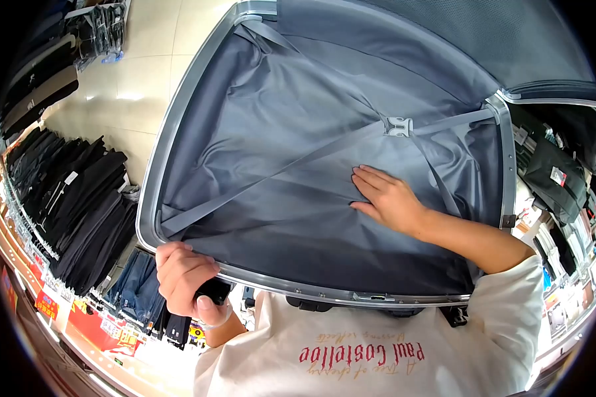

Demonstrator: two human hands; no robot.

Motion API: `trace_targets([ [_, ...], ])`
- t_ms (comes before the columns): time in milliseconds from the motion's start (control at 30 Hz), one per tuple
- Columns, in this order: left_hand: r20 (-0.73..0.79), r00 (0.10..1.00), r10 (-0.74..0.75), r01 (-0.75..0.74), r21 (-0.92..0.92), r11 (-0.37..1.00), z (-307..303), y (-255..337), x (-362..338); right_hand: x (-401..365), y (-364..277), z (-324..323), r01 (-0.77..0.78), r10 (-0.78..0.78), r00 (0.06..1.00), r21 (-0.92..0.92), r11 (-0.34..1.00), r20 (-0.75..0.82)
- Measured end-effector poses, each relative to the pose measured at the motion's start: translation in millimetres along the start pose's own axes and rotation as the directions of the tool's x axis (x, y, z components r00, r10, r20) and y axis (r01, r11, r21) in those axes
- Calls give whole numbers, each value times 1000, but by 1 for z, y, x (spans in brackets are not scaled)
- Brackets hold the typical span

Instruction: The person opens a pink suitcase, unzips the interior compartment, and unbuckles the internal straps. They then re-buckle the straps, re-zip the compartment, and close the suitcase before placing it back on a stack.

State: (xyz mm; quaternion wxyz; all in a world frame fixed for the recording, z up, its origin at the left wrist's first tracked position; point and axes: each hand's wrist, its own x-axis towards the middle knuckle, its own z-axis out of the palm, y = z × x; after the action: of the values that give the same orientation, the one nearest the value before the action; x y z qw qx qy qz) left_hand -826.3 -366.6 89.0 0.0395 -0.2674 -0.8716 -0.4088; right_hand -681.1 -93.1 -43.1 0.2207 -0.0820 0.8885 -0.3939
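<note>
An open suitcase (265, 286) with a silver metal frame and grey fabric lining fills the middle of the view. My left hand (182, 281) curls around its near left corner, beside a small black part (213, 291) I cannot identify. Inside the shell, my right hand (391, 202) lies on the lining, palm down with fingers extended. Grey straps (245, 193) cross the lining and meet at a fastened light-grey buckle (397, 127), just above my right hand. A metal latch (372, 297) sits on the near rim.
The suitcase's other half (457, 40) is folded back at the upper right. Dark trousers (73, 205) hang on a rack at the left, with jeans (136, 284) below. Pale tiled floor (139, 73) shows beyond. A dark bag (555, 175) with a tag is at the right.
</note>
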Motion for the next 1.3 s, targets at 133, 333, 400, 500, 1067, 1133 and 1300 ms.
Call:
trace_targets([
  [133, 9, 1000, -11, 11, 2, 1000, -1, 2, 1, -4, -10, 3, 55, -71, 992, -146, 988, -106],
  [333, -5, 1000, -1, 1, 0, 1000, 1, 2, 3, -1, -17, -16, 59, -73, 994, -163, 985, -83],
  [400, -22, 1000, -5, 5, 1, 1000, 0, 3, 3, -2, -20, -21, 49, -65, 991, -137, 989, -115],
  [500, 12, 1000, -17, 17, 18, 1000, -4, 4, 0, -5, -15, -13, 44, -55, 988, -75, 996, -142],
  [1067, -28, 999, -16, 16, -10, 1000, 2, 8, 7, 40, 13, 17, -351, 326, 936, -369, 861, -130],
  [1133, -25, 1000, -2, 1, -19, 1000, 2, 9, 9, 31, 12, 10, -291, 308, 951, -264, 920, 25],
  [1300, -26, 999, 22, -24, -49, 998, 0, 7, 11, 10, -16, -69, -294, 294, 863, -64, 954, 412],
])
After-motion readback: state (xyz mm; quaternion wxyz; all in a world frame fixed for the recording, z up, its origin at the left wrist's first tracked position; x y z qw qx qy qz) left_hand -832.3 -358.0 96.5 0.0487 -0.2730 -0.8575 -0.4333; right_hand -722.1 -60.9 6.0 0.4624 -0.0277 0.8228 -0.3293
